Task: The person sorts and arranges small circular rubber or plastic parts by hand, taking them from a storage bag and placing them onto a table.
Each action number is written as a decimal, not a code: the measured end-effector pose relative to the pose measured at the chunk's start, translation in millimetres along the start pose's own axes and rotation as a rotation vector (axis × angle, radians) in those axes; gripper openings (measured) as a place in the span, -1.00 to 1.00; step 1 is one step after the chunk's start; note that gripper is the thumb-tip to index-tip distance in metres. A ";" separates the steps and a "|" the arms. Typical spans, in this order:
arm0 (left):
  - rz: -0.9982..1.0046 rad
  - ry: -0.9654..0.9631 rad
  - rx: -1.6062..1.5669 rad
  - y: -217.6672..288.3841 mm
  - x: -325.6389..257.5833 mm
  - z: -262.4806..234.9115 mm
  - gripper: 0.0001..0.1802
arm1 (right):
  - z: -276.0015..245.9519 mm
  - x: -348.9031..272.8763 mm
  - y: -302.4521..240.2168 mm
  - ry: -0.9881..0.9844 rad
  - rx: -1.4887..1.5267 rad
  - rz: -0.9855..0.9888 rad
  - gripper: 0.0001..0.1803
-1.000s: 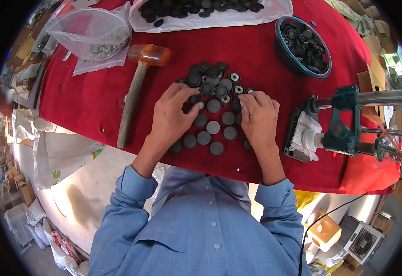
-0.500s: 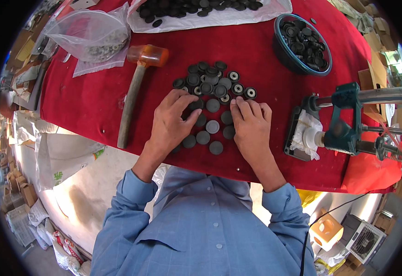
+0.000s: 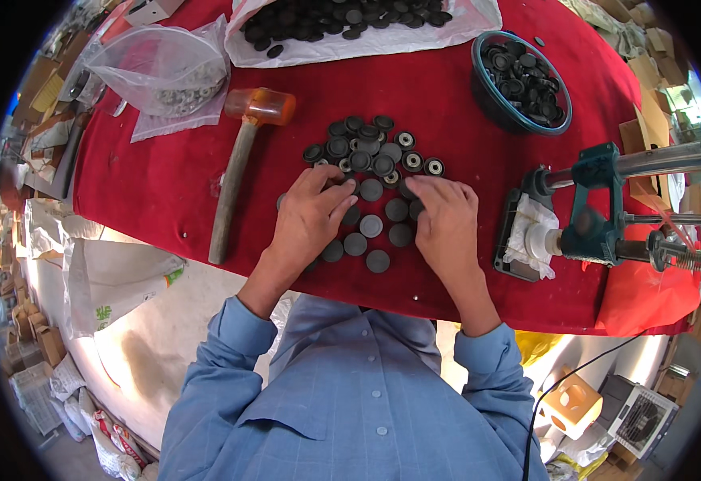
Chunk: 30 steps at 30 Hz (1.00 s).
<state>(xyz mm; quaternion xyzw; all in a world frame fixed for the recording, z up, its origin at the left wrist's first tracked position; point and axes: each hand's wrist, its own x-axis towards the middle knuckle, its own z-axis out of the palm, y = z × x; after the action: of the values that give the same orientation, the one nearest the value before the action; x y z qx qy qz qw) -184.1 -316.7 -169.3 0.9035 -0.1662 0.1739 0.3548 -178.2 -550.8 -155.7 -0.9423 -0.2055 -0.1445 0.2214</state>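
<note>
Head view: a red-covered table (image 3: 166,172) under the person's two bare hands.
Black discs (image 3: 371,190): loose on the table between and beyond the hands, heaped at the far side, spread singly nearer; a few show metal-ringed centres.
Left hand (image 3: 306,215): fingers bent, thumb and fingertips at a dark disc on the heap's near left edge; whether it is gripped, one cannot tell.
Right hand (image 3: 449,223): fingers curled down over discs on the right; any grasp is hidden.
Mallet (image 3: 236,183): left of the left hand, orange head pointing away.
Basin (image 3: 491,100): beyond the right hand, full of similar discs.
Press (image 3: 595,204): green and steel, at right.
</note>
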 end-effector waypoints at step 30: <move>0.076 -0.164 0.288 11.8 -23.6 -9.1 -0.49 | 28.9 26.7 2.2 0.151 0.061 -0.065 -0.81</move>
<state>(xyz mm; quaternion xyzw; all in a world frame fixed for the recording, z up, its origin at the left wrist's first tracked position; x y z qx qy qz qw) -211.7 -314.3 -166.3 0.9492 -0.2022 0.1348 0.1998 -148.6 -530.2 -171.6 -0.9144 -0.2228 -0.2161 0.2599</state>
